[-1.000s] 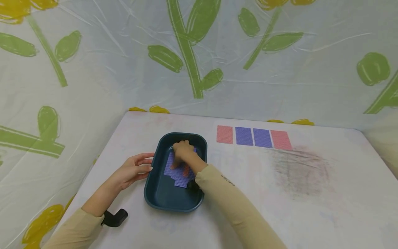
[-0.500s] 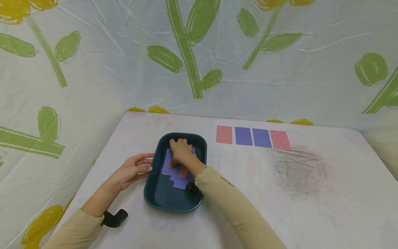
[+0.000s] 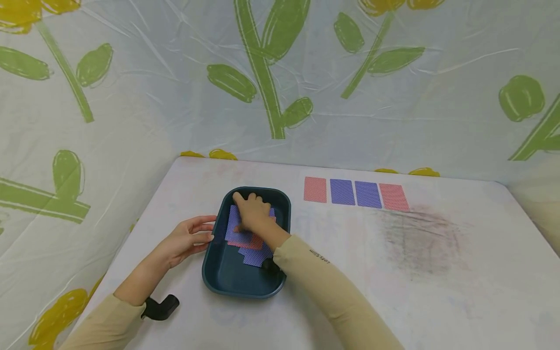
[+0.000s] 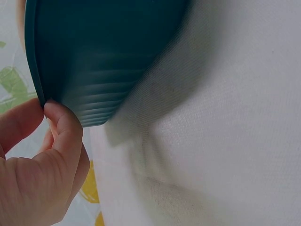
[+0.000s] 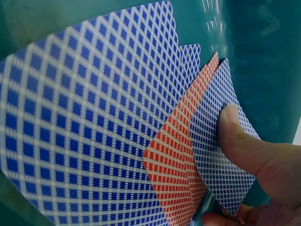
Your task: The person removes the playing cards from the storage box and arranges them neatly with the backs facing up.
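In the head view my right hand (image 3: 255,215) is inside a dark blue-green tray (image 3: 238,288), over a loose pile of playing cards lying face down. It pinches a blue-backed playing card (image 5: 211,146), thumb on the patterned back and fingertips at its lower edge in the right wrist view. Red-backed cards (image 5: 171,165) lie just beside it, and a large blue-backed card (image 5: 89,108) fills the near side. My left hand (image 3: 185,242) is at the tray's left side; thumb and index finger pinch the rim in the left wrist view.
Along the back of the white table (image 3: 350,272), right of the tray, lies a row of face-down cards: a red one (image 3: 315,189), two blue ones (image 3: 342,191) and another red one (image 3: 393,197). A dark smudge (image 3: 426,243) marks the tabletop. Flower-patterned sheeting hangs behind.
My right hand has shifted slightly left and away within the tray, drawing the blue-backed card that way. More of the red-backed cards shows beneath it. My left hand stays at the rim.
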Motion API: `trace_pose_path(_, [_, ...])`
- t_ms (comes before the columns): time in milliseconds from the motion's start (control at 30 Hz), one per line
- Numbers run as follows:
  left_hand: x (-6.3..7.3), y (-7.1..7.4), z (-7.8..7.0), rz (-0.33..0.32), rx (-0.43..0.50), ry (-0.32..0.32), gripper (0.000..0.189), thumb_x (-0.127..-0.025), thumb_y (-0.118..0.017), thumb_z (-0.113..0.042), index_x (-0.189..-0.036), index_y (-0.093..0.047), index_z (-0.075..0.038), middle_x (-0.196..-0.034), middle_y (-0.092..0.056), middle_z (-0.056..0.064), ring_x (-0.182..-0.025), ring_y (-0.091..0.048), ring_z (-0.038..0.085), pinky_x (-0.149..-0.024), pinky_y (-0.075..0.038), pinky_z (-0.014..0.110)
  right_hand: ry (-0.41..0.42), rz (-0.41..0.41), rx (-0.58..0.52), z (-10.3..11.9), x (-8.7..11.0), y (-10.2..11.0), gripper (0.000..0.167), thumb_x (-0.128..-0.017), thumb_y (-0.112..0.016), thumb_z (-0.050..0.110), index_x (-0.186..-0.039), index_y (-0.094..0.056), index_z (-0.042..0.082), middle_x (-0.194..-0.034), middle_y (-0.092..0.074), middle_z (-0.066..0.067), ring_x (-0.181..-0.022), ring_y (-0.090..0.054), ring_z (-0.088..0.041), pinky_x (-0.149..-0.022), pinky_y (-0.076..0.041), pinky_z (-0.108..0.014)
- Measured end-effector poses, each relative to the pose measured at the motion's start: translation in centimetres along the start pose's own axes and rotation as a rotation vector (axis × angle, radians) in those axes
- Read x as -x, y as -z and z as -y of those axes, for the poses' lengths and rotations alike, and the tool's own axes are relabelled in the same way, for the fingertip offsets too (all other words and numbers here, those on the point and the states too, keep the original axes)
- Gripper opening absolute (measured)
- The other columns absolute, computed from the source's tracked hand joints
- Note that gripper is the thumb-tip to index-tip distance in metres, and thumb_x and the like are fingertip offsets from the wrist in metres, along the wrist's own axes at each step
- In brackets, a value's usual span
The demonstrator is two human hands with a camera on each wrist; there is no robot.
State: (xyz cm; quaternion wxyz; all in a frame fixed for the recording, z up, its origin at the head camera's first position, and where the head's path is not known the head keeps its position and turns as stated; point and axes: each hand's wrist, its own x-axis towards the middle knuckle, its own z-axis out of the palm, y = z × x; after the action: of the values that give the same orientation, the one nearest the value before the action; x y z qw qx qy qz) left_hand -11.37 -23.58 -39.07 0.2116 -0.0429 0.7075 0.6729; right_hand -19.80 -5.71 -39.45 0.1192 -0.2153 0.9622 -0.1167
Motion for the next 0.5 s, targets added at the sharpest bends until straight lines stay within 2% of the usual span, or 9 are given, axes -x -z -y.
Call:
trace_pose_path(133, [0.0, -0.1, 0.0, 0.002, 0.005, 0.0, 0.059, -0.09, -0.056, -0.002, -0.142, -0.028, 0.003, -0.126, -0.042, 0.024, -0.093, -0.056, 0.015, -0.078, -0.049, 0.027, -0.008, -0.007, -0.048, -0.2, 0.0, 0.0, 0.059, -0.07, -0.079, 0.037, -0.11, -0.038, 0.02, -0.103, -0.05, -0.013, -0.09, -0.056, -0.03, -0.071, -0.046, -0.043])
trace_pose_path(267, [0.1, -0.1, -0.1, 0.002, 0.007, 0.001, 0.06, -0.09, -0.057, -0.002, -0.142, -0.028, 0.004, -0.126, -0.043, 0.024, -0.092, -0.056, 0.014, -0.078, -0.049, 0.027, 0.022, 0.024, -0.128, -0.7, -0.1, 0.4, 0.053, -0.075, -0.079, 0.023, -0.109, -0.038, 0.018, -0.097, -0.054, -0.012, -0.083, -0.057, -0.028, -0.066, -0.046, -0.037])
trace_pose_path(367, [0.1, -0.1, -0.2, -0.003, 0.001, 0.003, 0.059, -0.09, -0.056, -0.001, -0.142, -0.028, 0.003, -0.127, -0.042, 0.025, -0.092, -0.056, 0.015, -0.079, -0.049, 0.027, 0.033, 0.063, -0.212, -1.1, -0.1, 0.9, 0.046, -0.077, -0.074, 0.008, -0.107, -0.041, 0.015, -0.092, -0.056, -0.01, -0.076, -0.053, -0.023, -0.061, -0.043, -0.031])
trace_pose_path(500, [0.1, -0.1, -0.3, -0.007, 0.001, 0.004, 0.058, -0.09, -0.054, 0.0, -0.142, -0.028, 0.004, -0.127, -0.042, 0.026, -0.093, -0.056, 0.015, -0.078, -0.049, 0.027, -0.013, 0.12, -0.378, -1.6, 0.0, 1.8, 0.041, -0.075, -0.067, -0.006, -0.107, -0.047, 0.01, -0.089, -0.053, -0.009, -0.064, -0.049, -0.02, -0.05, -0.038, -0.026])
